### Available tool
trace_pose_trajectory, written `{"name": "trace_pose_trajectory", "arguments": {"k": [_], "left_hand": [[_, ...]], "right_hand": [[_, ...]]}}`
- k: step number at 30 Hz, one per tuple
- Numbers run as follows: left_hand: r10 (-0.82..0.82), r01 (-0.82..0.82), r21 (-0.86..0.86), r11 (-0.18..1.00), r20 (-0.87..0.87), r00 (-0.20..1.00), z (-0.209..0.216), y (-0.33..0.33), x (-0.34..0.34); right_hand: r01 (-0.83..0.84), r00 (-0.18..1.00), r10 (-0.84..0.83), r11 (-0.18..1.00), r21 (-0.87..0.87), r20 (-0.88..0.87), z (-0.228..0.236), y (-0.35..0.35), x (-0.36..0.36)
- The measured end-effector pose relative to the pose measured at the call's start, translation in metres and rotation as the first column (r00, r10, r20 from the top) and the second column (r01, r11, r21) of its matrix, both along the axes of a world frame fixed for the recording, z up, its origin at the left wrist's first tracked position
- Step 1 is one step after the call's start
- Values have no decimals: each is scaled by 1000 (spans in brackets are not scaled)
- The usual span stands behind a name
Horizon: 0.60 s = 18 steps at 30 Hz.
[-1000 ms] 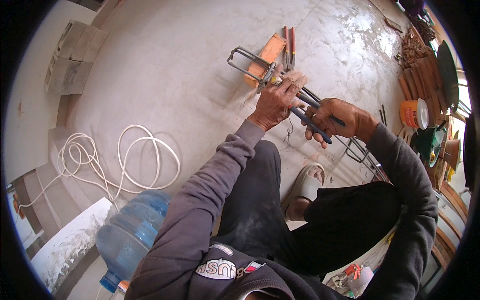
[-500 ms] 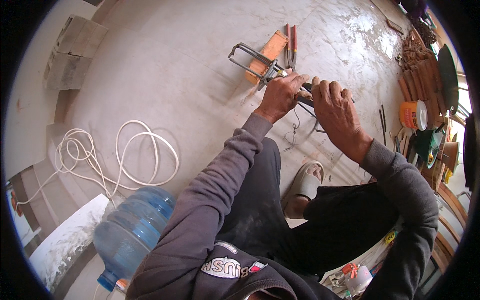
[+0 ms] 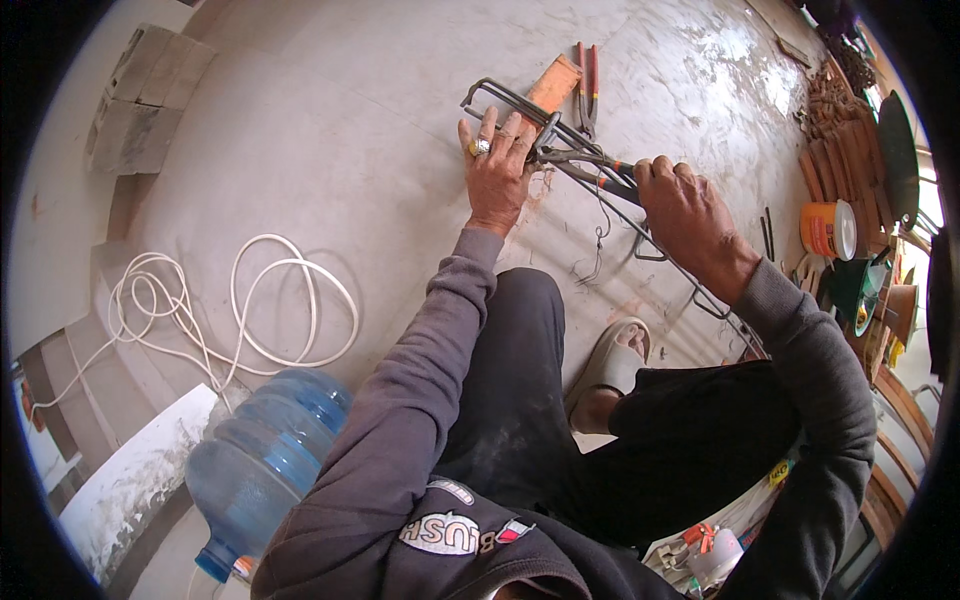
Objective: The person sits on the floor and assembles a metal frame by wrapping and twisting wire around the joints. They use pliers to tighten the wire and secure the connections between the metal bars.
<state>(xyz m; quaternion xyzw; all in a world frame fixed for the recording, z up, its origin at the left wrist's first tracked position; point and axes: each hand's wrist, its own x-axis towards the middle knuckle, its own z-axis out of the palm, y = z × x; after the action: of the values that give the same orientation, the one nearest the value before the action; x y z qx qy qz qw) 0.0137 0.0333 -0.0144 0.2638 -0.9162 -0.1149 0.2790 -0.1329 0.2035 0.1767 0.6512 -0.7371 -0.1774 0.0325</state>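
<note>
My right hand point(image 3: 690, 212) is closed around the handles of pincers point(image 3: 585, 160), dark with orange bands. Their jaws are at a stirrup crossing on a frame of dark steel rods point(image 3: 640, 225), where the contact is too small to make out. Just left of the jaws, my left hand point(image 3: 497, 175) lies against the frame with fingers spread, a ring on one of them; its thumb is hidden. An orange brick point(image 3: 553, 85) lies under the frame's far end. Thin tie wire point(image 3: 601, 235) dangles below the rods.
Red-handled pliers point(image 3: 587, 90) lie beyond the brick. To the left are a coiled white cable point(image 3: 300, 268), a blue water bottle point(image 3: 265, 450) and grey blocks point(image 3: 150, 100). An orange-and-white bucket point(image 3: 828, 230) and stacked tiles point(image 3: 845, 165) stand at right. My sandalled foot point(image 3: 610, 370) is near the frame.
My hands have moved apart: the left has shifted left along the frame with its fingers spread. The pincers now show clearly in my right hand, their jaws at the crossing.
</note>
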Motion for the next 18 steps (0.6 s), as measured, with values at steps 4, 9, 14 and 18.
{"name": "trace_pose_trajectory", "arguments": {"k": [4,9,14,18], "left_hand": [[-9,9,-14,1000,-54,998,-1,-2,-1],[-15,14,-4,1000,-96,995,-2,-2,-2],[-40,39,-15,999,-116,992,-7,-6,3],[-33,35,13,999,-117,993,-5,-4,2]], "right_hand": [[171,905,-209,976,132,371,7,-4,-11],[227,743,-432,881,415,511,15,-21,-27],[267,69,-788,605,750,612,31,-26,-27],[148,-371,-746,541,828,553,20,-10,-31]]}}
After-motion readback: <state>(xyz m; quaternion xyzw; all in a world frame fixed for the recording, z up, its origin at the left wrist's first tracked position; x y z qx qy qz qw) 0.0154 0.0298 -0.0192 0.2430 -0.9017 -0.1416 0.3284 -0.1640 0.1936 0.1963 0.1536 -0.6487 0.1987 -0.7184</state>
